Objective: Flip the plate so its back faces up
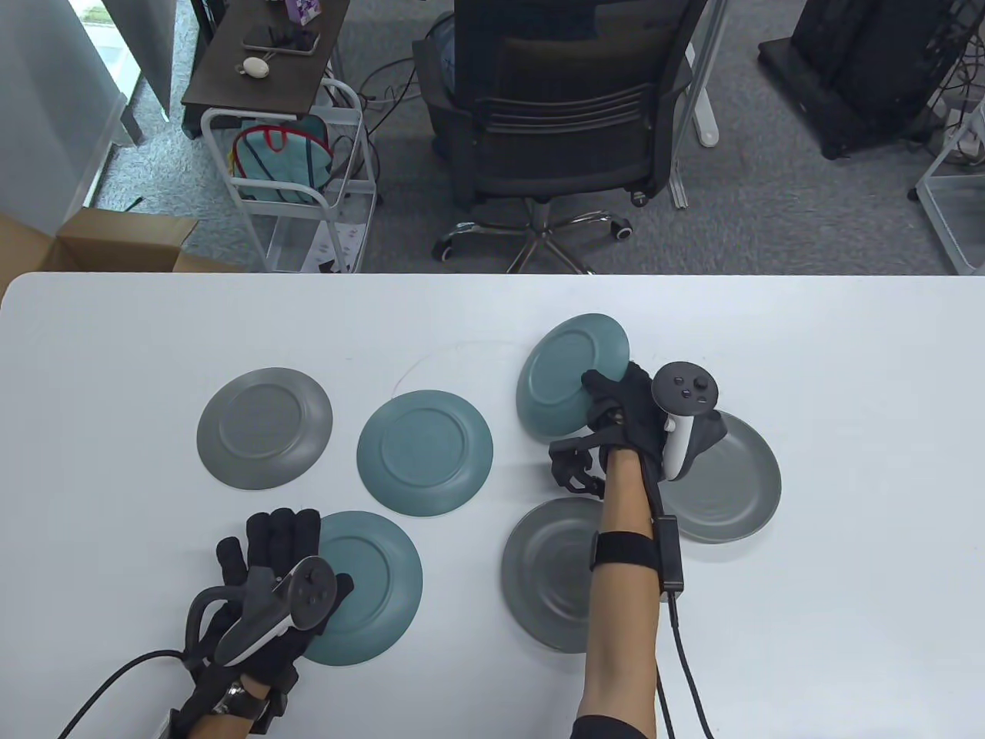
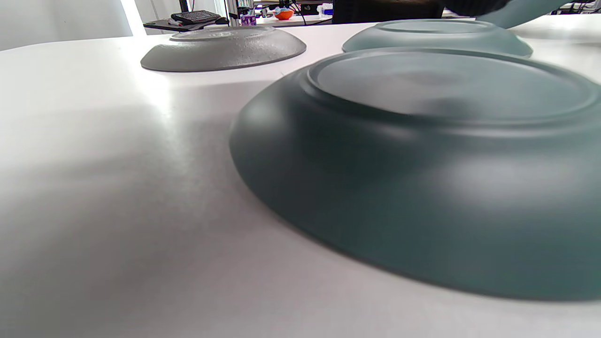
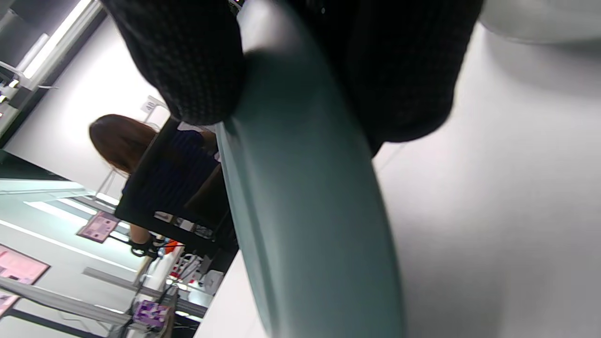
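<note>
My right hand (image 1: 616, 408) grips a teal plate (image 1: 565, 373) by its near edge and holds it tilted, with its far rim raised off the white table (image 1: 846, 369). In the right wrist view the plate's rim (image 3: 310, 225) sits between my gloved thumb (image 3: 188, 61) and fingers (image 3: 399, 70). My left hand (image 1: 265, 554) lies flat with fingers stretched out, holding nothing, at the left edge of a near teal plate (image 1: 369, 585). That plate lies back up, and its foot ring shows in the left wrist view (image 2: 422, 164).
A grey plate (image 1: 264, 428) and another teal plate (image 1: 425, 453) lie back up on the left half; both also show in the left wrist view, grey (image 2: 223, 47) and teal (image 2: 436, 40). Two grey plates (image 1: 550, 577) (image 1: 731, 481) lie under and beside my right forearm. An office chair (image 1: 562, 115) stands beyond the table's far edge.
</note>
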